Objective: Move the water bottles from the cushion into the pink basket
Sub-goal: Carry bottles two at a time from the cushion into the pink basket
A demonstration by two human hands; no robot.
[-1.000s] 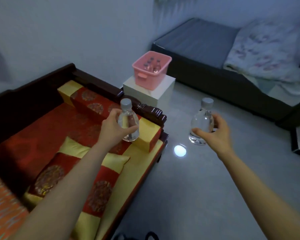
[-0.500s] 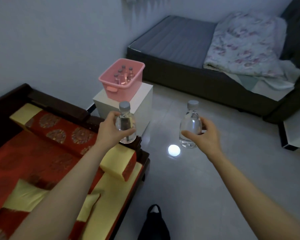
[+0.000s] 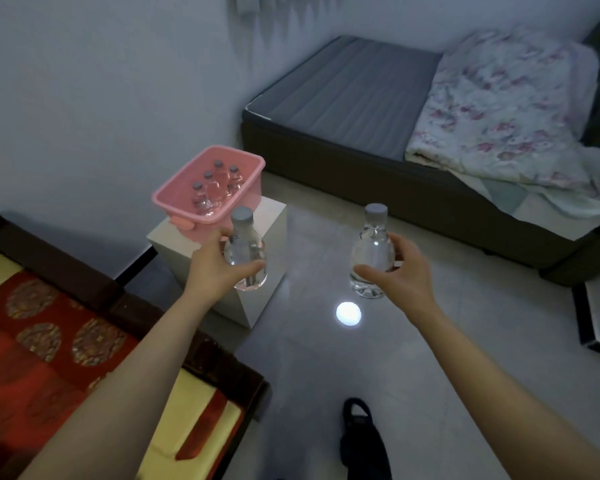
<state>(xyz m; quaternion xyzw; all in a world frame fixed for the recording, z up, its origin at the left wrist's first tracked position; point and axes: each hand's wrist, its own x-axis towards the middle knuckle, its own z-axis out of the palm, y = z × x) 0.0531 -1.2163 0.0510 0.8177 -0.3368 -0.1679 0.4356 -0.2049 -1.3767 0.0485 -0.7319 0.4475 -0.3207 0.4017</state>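
Carrying one clear water bottle in each hand, a person approaches the pink basket [image 3: 177, 197], which sits on a white box-shaped stand [image 3: 257, 296] by the wall. The left hand [image 3: 215, 268] has its grip wrapped round the belly of the left bottle [image 3: 245, 251], thumb across the front, holding it upright just in front of the basket's near rim. The right hand [image 3: 404, 268] has its grip closed on the right bottle [image 3: 373, 252] from the side, also upright, out over the tiled floor [image 3: 326, 368] and well apart from the basket. Four capped bottles [image 3: 215, 188] already stand inside the basket, clustered toward its far end, leaving the near end open. The red and gold cushion [image 3: 49, 341] lies at lower left, and no bottle shows on the part in view. A bed [image 3: 343, 95] with a floral quilt [image 3: 513, 105] fills the far corner.

By this reading the transport step is under way, with placement to come. The next move likely calls for lifting each bottle over the rim and lowering it upright into the open near end, the left first since it is closer, without knocking the four already standing.
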